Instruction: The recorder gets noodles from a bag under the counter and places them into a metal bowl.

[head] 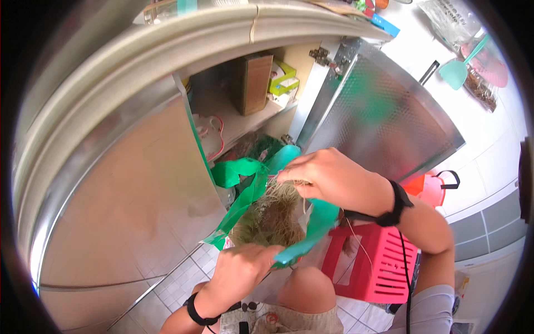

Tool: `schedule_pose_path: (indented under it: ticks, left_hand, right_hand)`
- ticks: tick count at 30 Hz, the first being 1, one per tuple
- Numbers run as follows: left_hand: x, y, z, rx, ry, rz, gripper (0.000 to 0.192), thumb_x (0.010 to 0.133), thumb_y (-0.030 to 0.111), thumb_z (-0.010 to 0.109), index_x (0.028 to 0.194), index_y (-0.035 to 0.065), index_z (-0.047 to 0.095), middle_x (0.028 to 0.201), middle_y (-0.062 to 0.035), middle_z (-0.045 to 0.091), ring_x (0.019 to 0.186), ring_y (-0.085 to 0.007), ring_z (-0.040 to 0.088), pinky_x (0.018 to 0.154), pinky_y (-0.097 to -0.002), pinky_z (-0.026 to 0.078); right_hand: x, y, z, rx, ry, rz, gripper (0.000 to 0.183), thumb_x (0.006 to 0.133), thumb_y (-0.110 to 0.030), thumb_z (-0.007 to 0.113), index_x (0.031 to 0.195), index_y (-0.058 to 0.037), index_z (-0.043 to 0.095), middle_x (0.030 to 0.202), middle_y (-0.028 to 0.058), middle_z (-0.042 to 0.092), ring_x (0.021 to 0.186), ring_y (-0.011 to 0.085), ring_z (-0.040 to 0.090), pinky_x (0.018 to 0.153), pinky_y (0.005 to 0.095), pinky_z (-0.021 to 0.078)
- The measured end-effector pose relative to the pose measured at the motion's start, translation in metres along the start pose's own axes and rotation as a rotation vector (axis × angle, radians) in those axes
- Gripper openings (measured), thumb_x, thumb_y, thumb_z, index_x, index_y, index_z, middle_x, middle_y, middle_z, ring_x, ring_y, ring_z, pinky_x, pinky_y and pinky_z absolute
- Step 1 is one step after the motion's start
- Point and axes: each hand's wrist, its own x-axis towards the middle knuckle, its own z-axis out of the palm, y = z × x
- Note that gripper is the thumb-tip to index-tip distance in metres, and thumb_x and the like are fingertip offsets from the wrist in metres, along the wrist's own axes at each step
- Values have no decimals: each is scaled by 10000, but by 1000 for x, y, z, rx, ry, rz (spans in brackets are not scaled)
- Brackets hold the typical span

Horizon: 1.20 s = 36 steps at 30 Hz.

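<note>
A green plastic bag (250, 192) hangs open in front of me, full of dried, tangled, root-like plant strands (275, 221). My left hand (246, 267), low in the view, is closed on the near edge of the bag; its fingertips are partly hidden. My right hand (321, 175) is at the far side of the bag's mouth, its fingers pinching some of the pale strands. Both wrists wear black bands. The bag's lower part is hidden.
An open cabinet door with textured glass (375, 108) stands at right. On the cabinet shelf are a cardboard box (256, 85) and a green-and-white box (283, 79). A pink plastic basket (392, 267) stands on the tiled floor at right. A closed door panel (137, 188) is at left.
</note>
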Motion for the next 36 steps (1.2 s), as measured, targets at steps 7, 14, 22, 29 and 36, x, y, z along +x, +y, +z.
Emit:
schedule_pose_path:
  ticks: [7, 14, 22, 29, 36]
  left_hand:
    - [4, 7, 3, -184, -89, -73, 270, 785, 28, 642, 1052, 72, 637, 875, -100, 668, 767, -290, 642, 648, -366, 521]
    - [2, -6, 14, -223, -50, -38, 274, 755, 10, 662, 1021, 76, 647, 833, -91, 661, 736, -283, 641, 615, -360, 512]
    - [16, -3, 9, -47, 45, -55, 237, 714, -1, 691, 934, 88, 691, 799, -75, 680, 660, -254, 647, 556, -326, 507]
    - [30, 12, -5, -285, -7, -8, 234, 806, 56, 640, 1039, 36, 651, 1021, -140, 649, 815, -310, 640, 661, -366, 523]
    - [97, -26, 48, 357, -598, 5, 349, 959, 229, 516, 1174, -44, 558, 1027, -156, 634, 923, -252, 627, 812, -319, 496]
  right_hand:
    - [4, -4, -8, 21, 49, 44, 245, 757, -74, 591, 989, -44, 661, 881, 145, 644, 804, 340, 612, 706, 419, 489]
    - [3, -14, -36, -7, 93, 23, 275, 749, -83, 597, 1007, -15, 661, 959, 160, 658, 829, 363, 619, 753, 387, 510]
    - [-2, -31, -56, -25, 325, -19, 213, 725, -94, 581, 905, -45, 683, 830, 148, 656, 756, 341, 615, 672, 421, 497]
    - [1, -4, -46, -92, 336, -82, 225, 751, -123, 579, 942, -57, 676, 868, 162, 641, 773, 356, 605, 659, 421, 496]
    - [0, -1, -23, -155, 296, 11, 110, 728, -52, 578, 832, -29, 604, 768, 163, 598, 735, 368, 585, 621, 432, 473]
